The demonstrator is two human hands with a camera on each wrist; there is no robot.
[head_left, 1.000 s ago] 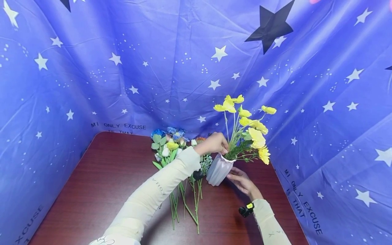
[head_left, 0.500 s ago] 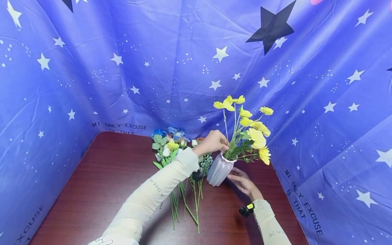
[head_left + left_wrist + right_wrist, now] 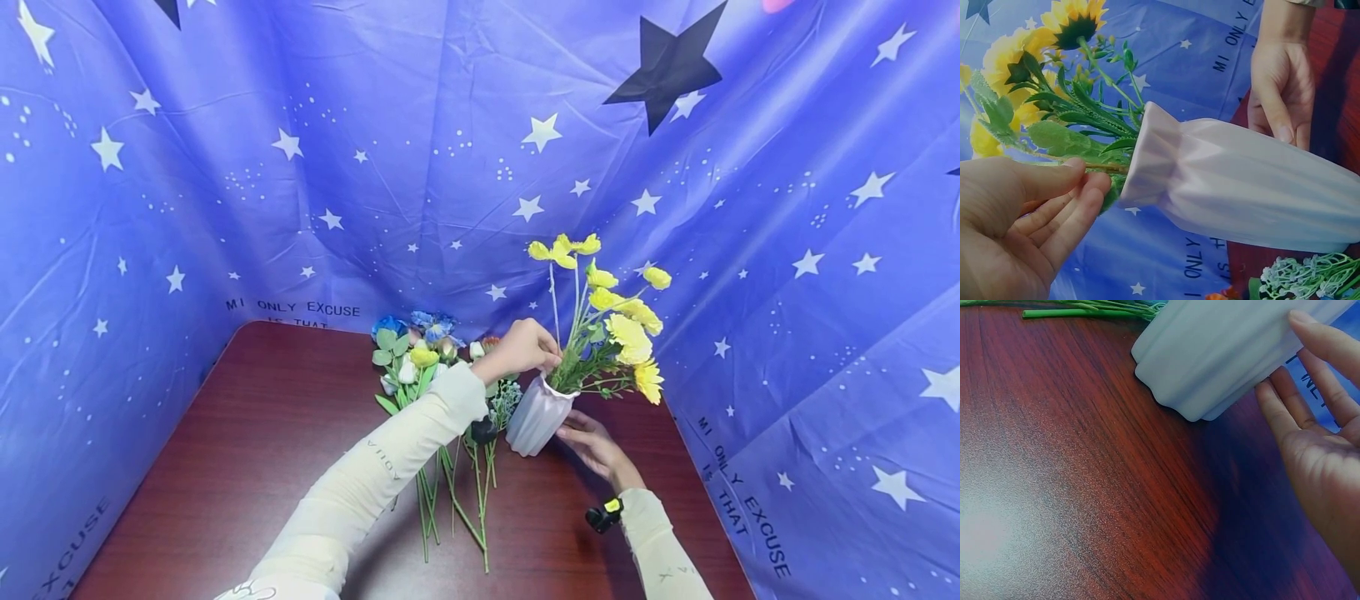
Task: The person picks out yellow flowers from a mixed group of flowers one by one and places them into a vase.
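A pale pinkish-white pleated vase (image 3: pixel 536 418) stands at the right of the table, holding yellow flowers (image 3: pixel 630 337) with green foliage. At its mouth my left hand (image 3: pixel 522 347) pinches a flower stem (image 3: pixel 1107 167) between thumb and fingers, seen close up in the left wrist view. My right hand (image 3: pixel 595 446) is at the vase's lower right side. In the right wrist view its fingers (image 3: pixel 1275 412) are loosely extended, the tips right at the vase wall, and the thumb overlaps the vase.
More artificial flowers (image 3: pixel 427 333), blue, white, yellow and orange, lie left of the vase. Their long green stems (image 3: pixel 480 508) point toward the table's front edge. A starry blue curtain (image 3: pixel 420 150) hangs around the dark red wooden table (image 3: pixel 262 417).
My left hand has risen very slightly at the vase mouth, and the yellow blooms at the upper left have shifted a little. My right hand and the vase stay nearly still.
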